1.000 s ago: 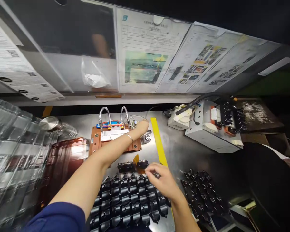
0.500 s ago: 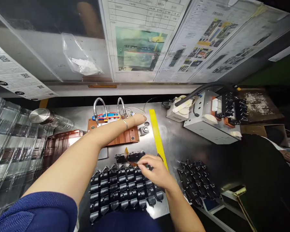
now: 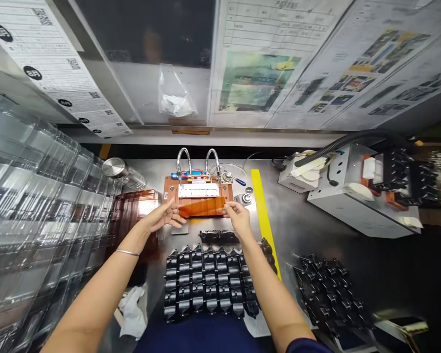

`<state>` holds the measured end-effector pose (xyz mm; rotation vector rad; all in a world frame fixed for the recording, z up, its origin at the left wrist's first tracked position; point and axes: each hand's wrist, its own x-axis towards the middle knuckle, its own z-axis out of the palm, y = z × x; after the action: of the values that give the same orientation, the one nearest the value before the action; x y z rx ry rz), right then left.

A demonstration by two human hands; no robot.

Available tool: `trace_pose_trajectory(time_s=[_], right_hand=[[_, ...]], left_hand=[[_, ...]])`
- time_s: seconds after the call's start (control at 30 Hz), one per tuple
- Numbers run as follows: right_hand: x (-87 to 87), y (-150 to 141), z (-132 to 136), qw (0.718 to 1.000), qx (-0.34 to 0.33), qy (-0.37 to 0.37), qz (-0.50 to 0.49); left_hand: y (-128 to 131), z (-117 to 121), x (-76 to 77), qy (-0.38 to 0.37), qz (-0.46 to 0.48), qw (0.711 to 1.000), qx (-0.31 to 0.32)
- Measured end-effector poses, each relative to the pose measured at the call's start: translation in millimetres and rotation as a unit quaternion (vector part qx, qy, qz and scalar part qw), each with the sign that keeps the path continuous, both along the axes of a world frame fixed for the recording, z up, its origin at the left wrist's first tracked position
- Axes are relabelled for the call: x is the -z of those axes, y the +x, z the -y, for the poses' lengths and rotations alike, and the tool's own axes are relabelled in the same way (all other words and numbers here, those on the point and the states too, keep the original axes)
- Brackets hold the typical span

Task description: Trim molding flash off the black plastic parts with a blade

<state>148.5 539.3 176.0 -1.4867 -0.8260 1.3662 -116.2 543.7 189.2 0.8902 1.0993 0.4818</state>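
Note:
A strip of translucent amber film (image 3: 202,208) stretches between my hands in front of the brown fixture (image 3: 168,184). My right hand (image 3: 238,215) pinches the film's right end between thumb and fingertips. At the left end, my left hand (image 3: 165,215) has its fingers apart; they reach the film's edge, and whether they touch it is hard to see. A white perforated plate (image 3: 198,190) lies on the fixture, below two bent metal hoses (image 3: 183,153). Nearer to me is a narrow black part (image 3: 217,237), just beyond several rows of black moulded parts (image 3: 209,282).
Stacked clear plastic trays (image 3: 33,220) fill the left side, with a glass bottle (image 3: 123,171) and reddish trays (image 3: 135,206) beside them. Yellow tape (image 3: 264,215) runs along the table's right part. Beyond it stand a grey machine box (image 3: 356,206) and more black parts (image 3: 330,289).
My left hand has drawn back from the fixture's lever to the film's left side. My right hand has moved forward with the film, which now lies stretched over the fixture's front. The view has shifted left.

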Motion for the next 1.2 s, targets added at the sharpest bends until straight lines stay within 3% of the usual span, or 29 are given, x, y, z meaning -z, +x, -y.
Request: trace_pose_trajectory(time_s=[0.13,0.3,0.43,0.6,0.97,1.2], right_hand=[[34.2,-22.7,-13.0,0.998,0.035,-0.047,-0.014],[44.0,-22.1,-24.2,0.994,0.049,-0.094,-0.003],[45.0,-16.7,-39.7,0.991,0.044,-0.124,0.018],[44.9,-20.4,-52.8,0.989,0.038,-0.140,0.034],[45.8,-20.3,-52.4,0.988,0.026,-0.142,0.057],[55.1,-20.3,-54.2,0.984,-0.007,-0.138,0.112]], left_hand=[[-11.4,2.8,18.0,-0.058,-0.020,0.986,-0.152],[5.3,-18.8,45.5,-0.101,-0.091,0.959,-0.248],[12.6,-34.2,55.5,-0.118,-0.140,0.946,-0.269],[13.9,-40.5,55.7,-0.113,-0.175,0.936,-0.284],[19.1,-39.7,41.5,-0.067,-0.173,0.927,-0.326],[15.5,-40.2,48.3,-0.059,-0.162,0.929,-0.326]])
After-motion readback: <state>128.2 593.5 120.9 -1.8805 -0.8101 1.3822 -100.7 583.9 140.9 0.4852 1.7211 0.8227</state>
